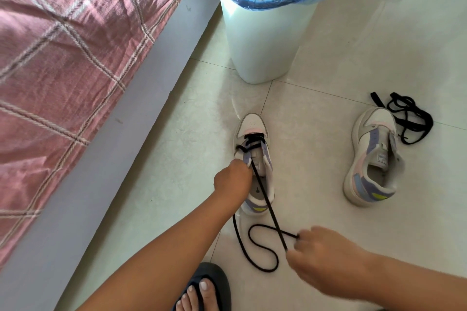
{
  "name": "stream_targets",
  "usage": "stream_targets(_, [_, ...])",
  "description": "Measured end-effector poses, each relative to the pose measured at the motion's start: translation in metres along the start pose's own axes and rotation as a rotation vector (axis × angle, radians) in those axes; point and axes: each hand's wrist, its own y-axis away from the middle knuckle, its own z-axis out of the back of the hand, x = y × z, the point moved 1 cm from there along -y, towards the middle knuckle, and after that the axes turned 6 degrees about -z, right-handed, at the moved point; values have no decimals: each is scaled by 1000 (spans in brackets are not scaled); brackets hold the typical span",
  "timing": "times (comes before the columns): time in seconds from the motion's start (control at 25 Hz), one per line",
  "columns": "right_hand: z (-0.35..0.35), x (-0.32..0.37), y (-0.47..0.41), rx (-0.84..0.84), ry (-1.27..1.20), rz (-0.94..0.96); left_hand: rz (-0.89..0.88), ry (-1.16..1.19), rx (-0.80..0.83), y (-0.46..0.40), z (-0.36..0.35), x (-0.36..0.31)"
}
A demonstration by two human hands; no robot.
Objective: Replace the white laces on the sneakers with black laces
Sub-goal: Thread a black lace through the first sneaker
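Observation:
A white, lilac and pink sneaker (252, 124) stands on the floor tiles, toe pointing away. A black lace (267, 203) crosses its lowest eyelets and runs taut back to my right hand (326, 257), which pinches it; the slack loops on the floor. My left hand (231, 179) grips the sneaker's left side at the eyelets. A second matching sneaker (374, 156) stands to the right with no lace in it. Another black lace (406, 118) lies tangled beside its toe.
A white bin (265, 40) with a blue liner stands beyond the sneakers. A bed with a pink checked cover (75, 45) and grey base runs along the left. My foot in a dark sandal (202, 290) is at the bottom edge.

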Motion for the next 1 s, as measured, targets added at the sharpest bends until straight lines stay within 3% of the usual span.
stream_targets(0.12, [-22,12,29,-20,173,-19,28,39,12,-3,3,-2])
stream_targets(0.32, [-39,6,45,236,65,-65,45,80,5,-3,6,-1])
stream_targets(0.52, [-44,5,43,266,73,-40,25,71,26,0,11,-3])
stream_targets(0.76, [-11,-82,7,185,144,-452,-36,21,30,23,16,19])
stream_targets(0.8, [-9,-91,9,267,133,-534,-50,26,41,29,14,22])
stream_targets(0.88, [-6,-101,14,346,-45,-650,-85,68,47,37,13,25])
stream_targets(1.0, [21,-118,10,270,-809,-771,-147,116,-2,42,23,26])
